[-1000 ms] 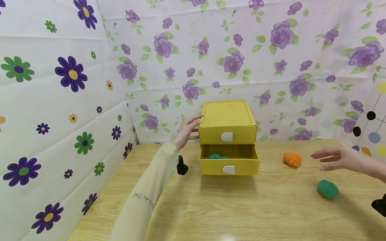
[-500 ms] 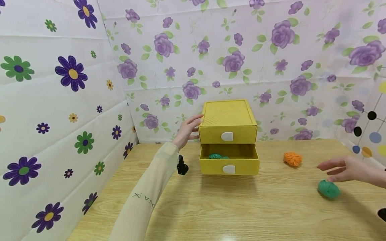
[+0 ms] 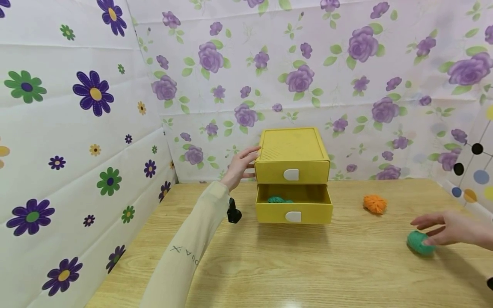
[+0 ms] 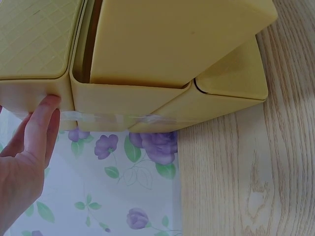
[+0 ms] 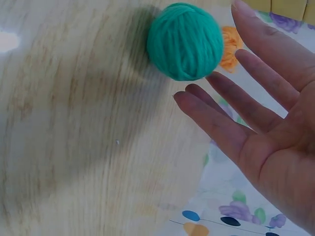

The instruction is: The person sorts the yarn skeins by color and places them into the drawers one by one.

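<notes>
- Rolling away could befall the green yarn ball (image 3: pixel 417 244), on the counter (image 3: pixel 269 265) by the right hand (image 3: pixel 452 229), if a fingertip nudges its round side.
- Right grip: fingers apart, palm empty, touch unclear.
- Left hand (image 3: pixel 239 167): arm (image 3: pixel 185 252) outstretched, fingers unclenched against the yellow drawer unit (image 3: pixel 292 145).

Drawer unit (image 3: pixel 292 145) placed on table (image 3: pixel 269 269), before backdrop (image 3: pixel 339 81); yarn (image 3: pixel 277 199) contained in lower drawer (image 3: pixel 269 213). Right of unit, 2 placed: rear ball (image 3: pixel 375 204), front ball (image 3: pixel 417 242) farther right.
</notes>
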`<state>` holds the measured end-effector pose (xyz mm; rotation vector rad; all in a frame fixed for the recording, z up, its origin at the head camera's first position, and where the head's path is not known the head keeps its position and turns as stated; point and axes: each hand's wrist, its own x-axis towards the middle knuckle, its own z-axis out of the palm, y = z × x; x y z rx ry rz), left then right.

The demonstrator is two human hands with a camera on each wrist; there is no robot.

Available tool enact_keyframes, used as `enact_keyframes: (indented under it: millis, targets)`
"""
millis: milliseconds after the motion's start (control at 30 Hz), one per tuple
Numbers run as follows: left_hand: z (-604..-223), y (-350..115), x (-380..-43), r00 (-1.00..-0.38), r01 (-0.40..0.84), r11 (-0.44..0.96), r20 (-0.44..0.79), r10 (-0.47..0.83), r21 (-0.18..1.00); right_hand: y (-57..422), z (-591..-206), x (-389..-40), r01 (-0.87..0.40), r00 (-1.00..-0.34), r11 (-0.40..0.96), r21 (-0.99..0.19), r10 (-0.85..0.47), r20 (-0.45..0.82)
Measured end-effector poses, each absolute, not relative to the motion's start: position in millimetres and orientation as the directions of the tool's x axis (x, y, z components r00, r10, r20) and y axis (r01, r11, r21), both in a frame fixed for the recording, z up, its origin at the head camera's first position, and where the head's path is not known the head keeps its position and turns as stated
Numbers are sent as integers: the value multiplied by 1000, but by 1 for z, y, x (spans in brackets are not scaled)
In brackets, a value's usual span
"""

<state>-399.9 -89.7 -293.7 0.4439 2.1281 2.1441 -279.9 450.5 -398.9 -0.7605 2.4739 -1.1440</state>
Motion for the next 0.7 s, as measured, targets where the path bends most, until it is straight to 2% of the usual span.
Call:
enact_keyframes:
  millis: [367,700]
  targets:
    - [-294,-89,-400,-953,140,-35,144,265,990,453,-408,-281,-406,-782,496,-767,-623,11]
    - [-294,-90,-400,-951,146,-29,148,270,989,448,-409,-279,-381,-826,597,-706,-563,-31]
